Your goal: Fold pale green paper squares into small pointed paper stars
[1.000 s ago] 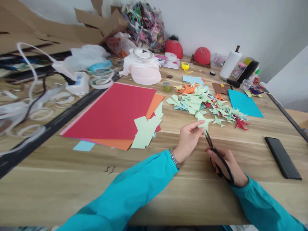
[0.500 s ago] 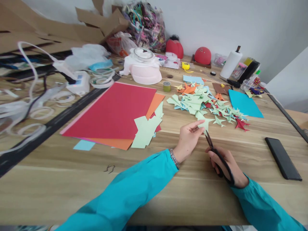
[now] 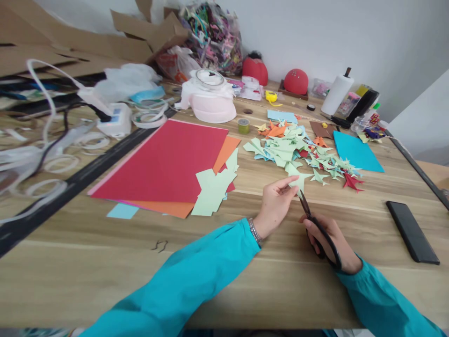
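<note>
Between thumb and fingers, my left hand pinches a pale green paper piece. My right hand grips black-handled scissors, whose blades point up and left with their tips at the lower edge of that paper. Just beyond lies a heap of cut paper shapes, mostly pale green with some orange, blue and red. A red paper star rests at the heap's right end. Left of my hands, larger pale green offcuts overlap a stack of red sheets.
A black phone lies at the right. Blue paper sits behind the heap, near a thread spool and a yellow tape measure. A white power adapter and cables are at the left. Cardboard boxes stand behind.
Almost nothing differs. Both hands, the pale green paper and the scissors keep practically the same position; the whole view shifts very slightly.
</note>
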